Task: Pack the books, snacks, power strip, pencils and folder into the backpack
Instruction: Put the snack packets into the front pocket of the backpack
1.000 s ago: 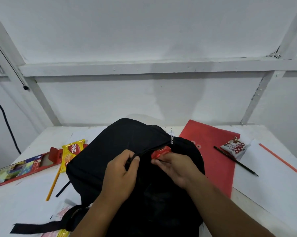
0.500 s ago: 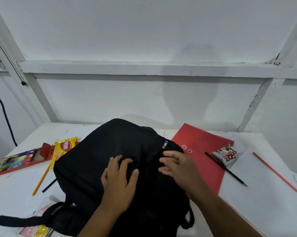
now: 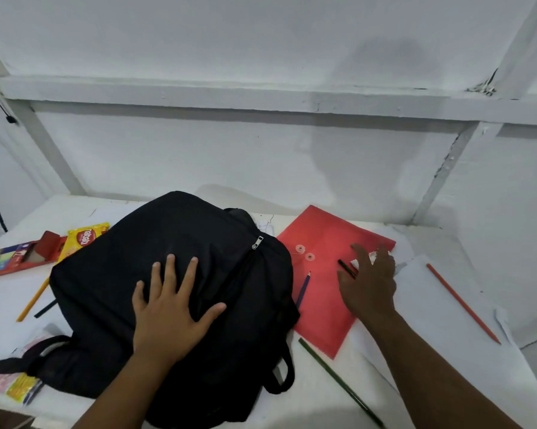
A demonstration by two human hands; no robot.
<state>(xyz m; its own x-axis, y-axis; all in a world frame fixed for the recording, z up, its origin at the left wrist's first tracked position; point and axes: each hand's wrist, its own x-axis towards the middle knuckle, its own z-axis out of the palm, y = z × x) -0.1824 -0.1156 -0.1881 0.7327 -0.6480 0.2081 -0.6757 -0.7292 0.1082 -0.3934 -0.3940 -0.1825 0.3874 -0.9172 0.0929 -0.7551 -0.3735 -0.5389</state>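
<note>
- Black backpack (image 3: 174,274) lies on the white tabletop (image 3: 431,351), left of centre; metal zipper pull (image 3: 257,242) sits near its top right edge. Contents can't be seen.
- Left hand (image 3: 171,308) lies flat on top of the backpack, fingers spread and straight, holding nothing.
- Red folder (image 3: 320,292) lies flat just right of the backpack, string-tie discs facing up.
- Right hand (image 3: 369,283) is over the folder's right part, fingers spread and relaxed, nothing gripped. Can't tell whether it touches the folder or hovers.
- Small white-and-red snack packet (image 3: 373,254) is mostly hidden under the right hand's fingertips, at the folder's far right corner.
- Black pencil (image 3: 346,268) lies on the folder, partly covered by the right hand.
- Blue pencil (image 3: 303,289) lies on the folder's left edge, lower end tucked at the backpack's side.
- Green pencil (image 3: 338,383) lies on the tabletop near the front, between the two forearms.
- Red pencil (image 3: 462,303) lies on white paper, well right of the right hand.
- Yellow snack packet (image 3: 86,238) sits at the backpack's far left corner, touching it, partly under it.
- Open pencil box (image 3: 16,258) is at the left edge, beside the yellow packet; contents unclear.
- Yellow pencil (image 3: 33,300) and a dark one (image 3: 46,308) stick out from under the backpack's left side.
- Another small pink-and-yellow packet (image 3: 13,383) lies at the front left by the backpack strap (image 3: 10,360).
</note>
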